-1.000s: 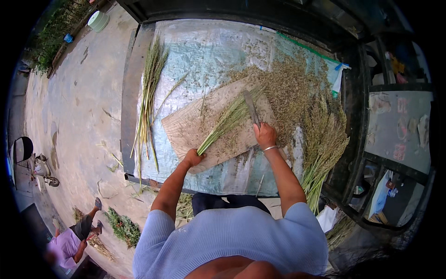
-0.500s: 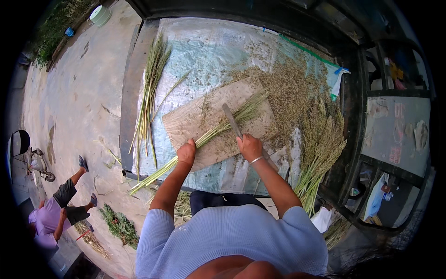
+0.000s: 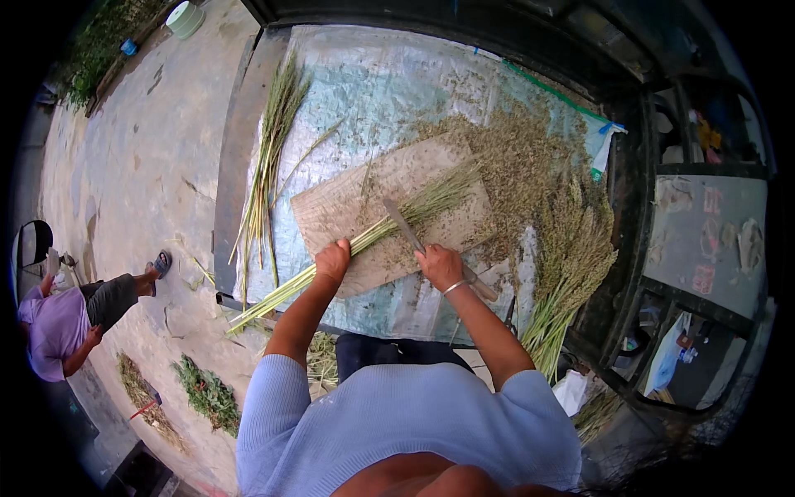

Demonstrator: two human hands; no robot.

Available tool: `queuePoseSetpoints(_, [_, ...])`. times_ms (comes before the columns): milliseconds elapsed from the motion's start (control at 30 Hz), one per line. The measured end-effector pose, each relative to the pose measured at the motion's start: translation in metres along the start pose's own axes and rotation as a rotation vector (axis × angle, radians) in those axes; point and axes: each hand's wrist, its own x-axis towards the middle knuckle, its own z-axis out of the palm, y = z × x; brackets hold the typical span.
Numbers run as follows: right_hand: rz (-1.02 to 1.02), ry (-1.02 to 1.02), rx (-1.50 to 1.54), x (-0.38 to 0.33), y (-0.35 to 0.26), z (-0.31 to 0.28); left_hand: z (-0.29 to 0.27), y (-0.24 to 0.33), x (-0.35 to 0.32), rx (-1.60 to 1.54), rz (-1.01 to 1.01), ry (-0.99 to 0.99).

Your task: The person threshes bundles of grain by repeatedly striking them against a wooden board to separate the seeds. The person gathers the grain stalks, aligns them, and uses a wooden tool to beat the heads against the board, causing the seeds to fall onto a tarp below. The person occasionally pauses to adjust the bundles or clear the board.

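My left hand (image 3: 333, 261) is closed around the pale green stems of a bundle of grain stalks (image 3: 286, 291), which look like broomcorn. Its feathery heads (image 3: 447, 190) lie over a wooden board (image 3: 327, 211), pointing to the far right. In my closed right hand (image 3: 440, 267) is a long, narrow, flat-bladed knife (image 3: 403, 224); its blade lies across the bundle between my left hand and the heads. The knife's handle end (image 3: 483, 287) sticks out behind my right hand. Whether the blade presses down or only rests there, I cannot tell.
A pale plastic sheet (image 3: 364, 66) covers the work surface under loose seed (image 3: 530, 157). More stalks with full heads (image 3: 580, 240) lie at right, and a thinner bunch (image 3: 277, 124) at left. A dark metal frame (image 3: 571, 54) borders the far side. Another person (image 3: 62, 323) is at far left.
The knife has slid left along the bundle, toward my left hand, and my right hand has shifted slightly left with it. The other person has moved farther left.
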Motion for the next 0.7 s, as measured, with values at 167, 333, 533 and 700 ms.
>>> queuePoseSetpoints(167, [0.231,-0.047,-0.009,0.004,0.046,0.018,0.002,-0.001,-0.004,0.024,-0.009,0.013])
queuePoseSetpoints(333, [0.312,0.073,-0.217,0.012,0.070,-0.034,0.003,-0.002,0.004,0.032,0.025,0.045])
queuePoseSetpoints(533, [0.094,-0.247,0.085,-0.011,-0.025,0.006,0.006,0.001,0.005,0.182,0.034,0.091])
queuePoseSetpoints(700, [0.366,-0.097,-0.144,-0.009,0.068,-0.026,0.018,0.002,0.000,0.128,0.024,0.079])
